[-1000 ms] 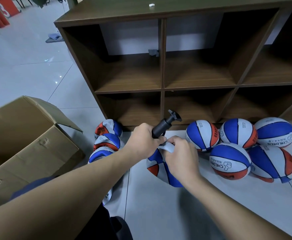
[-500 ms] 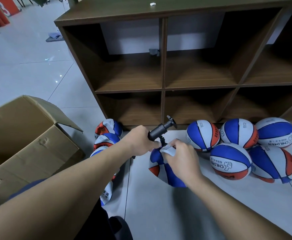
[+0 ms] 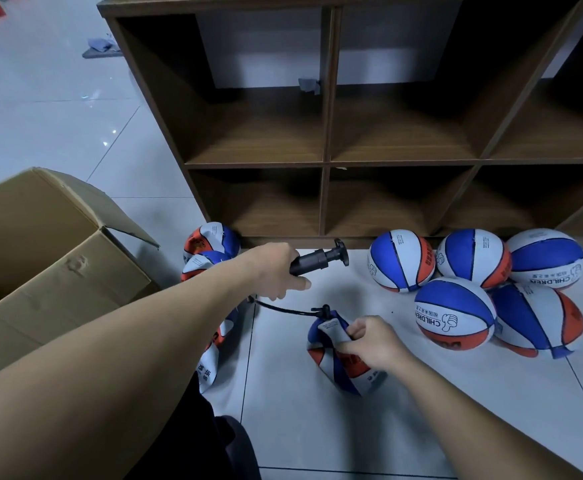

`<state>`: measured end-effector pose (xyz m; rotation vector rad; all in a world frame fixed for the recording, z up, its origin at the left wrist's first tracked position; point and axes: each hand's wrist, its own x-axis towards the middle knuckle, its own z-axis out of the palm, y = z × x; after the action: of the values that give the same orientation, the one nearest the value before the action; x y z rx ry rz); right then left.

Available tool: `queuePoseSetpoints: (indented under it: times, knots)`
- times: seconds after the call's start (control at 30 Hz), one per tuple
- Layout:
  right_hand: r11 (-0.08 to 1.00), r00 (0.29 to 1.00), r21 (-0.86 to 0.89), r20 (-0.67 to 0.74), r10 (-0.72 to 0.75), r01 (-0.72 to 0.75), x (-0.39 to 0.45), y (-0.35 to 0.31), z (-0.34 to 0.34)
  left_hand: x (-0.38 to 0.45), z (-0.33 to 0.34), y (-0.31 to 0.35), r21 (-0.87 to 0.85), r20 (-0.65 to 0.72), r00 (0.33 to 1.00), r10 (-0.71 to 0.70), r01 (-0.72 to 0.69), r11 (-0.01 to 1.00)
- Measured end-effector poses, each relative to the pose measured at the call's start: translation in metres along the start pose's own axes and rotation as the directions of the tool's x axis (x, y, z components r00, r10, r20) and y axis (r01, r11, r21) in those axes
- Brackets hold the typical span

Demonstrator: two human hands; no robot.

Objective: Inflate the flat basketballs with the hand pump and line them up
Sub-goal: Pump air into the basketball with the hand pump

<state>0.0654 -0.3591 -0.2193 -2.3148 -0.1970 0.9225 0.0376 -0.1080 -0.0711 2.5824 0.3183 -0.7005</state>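
Note:
My left hand (image 3: 276, 270) grips the barrel of a black hand pump (image 3: 317, 258), whose T-handle points right toward the shelf. A thin black hose (image 3: 283, 309) runs from the pump down to the top of a flat, folded basketball (image 3: 338, 358) standing on the floor. My right hand (image 3: 369, 341) pinches that ball's white upper edge beside the hose end. Several inflated blue, white and orange basketballs (image 3: 452, 315) lie clustered at the right in front of the shelf. More flat balls (image 3: 210, 244) are piled at the left, partly hidden by my left arm.
A brown wooden cubby shelf (image 3: 328, 164) with open compartments stands right behind the balls. An open cardboard box (image 3: 41, 258) sits on the pale tiled floor at the left. My dark-trousered knee (image 3: 214, 441) is at the bottom centre.
My left hand has pulled the pump away from the flat ball, up and to the left, so the hose now shows stretched between them. The right hand keeps its hold on the ball.

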Motion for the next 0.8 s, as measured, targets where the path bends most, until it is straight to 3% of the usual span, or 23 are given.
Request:
queuePoseSetpoints:
  times: [0.1, 0.17, 0.27, 0.37, 0.5, 0.63, 0.8]
  knots:
    - [0.997, 0.998, 0.068, -0.049, -0.034, 0.037, -0.002, -0.012, -0.017, 0.000, -0.001, 0.001, -0.040, 0.048, 0.999, 0.020, -0.018, 0.999]
    - [0.966, 0.992, 0.253, -0.122, -0.027, 0.057, -0.005, -0.029, -0.029, 0.003, 0.000, 0.002, -0.024, 0.047, 0.998, 0.043, -0.042, 0.999]
    - [0.818, 0.982, 0.566, -0.190, 0.002, 0.108, -0.012, -0.061, -0.046, 0.010, 0.001, 0.006, 0.085, -0.045, 0.994, 0.098, -0.094, 0.992]
    - [0.688, 0.984, 0.709, -0.173, -0.045, 0.156, -0.023, -0.090, -0.056, 0.012, 0.005, 0.009, 0.171, -0.059, 0.989, 0.134, -0.122, 0.978]
    - [0.763, 0.981, 0.619, -0.160, -0.106, 0.184, -0.037, -0.106, -0.055, 0.010, 0.010, 0.012, 0.212, -0.012, 0.991, 0.135, -0.129, 0.969]
    - [0.912, 0.933, 0.304, -0.311, -0.180, 0.277, -0.037, -0.102, -0.044, 0.006, 0.011, 0.013, 0.253, 0.008, 0.988, 0.152, -0.149, 0.956]
    - [0.906, 0.941, 0.366, -0.327, -0.089, 0.213, -0.030, -0.097, -0.037, 0.007, 0.014, 0.012, 0.234, 0.027, 0.990, 0.137, -0.140, 0.962]
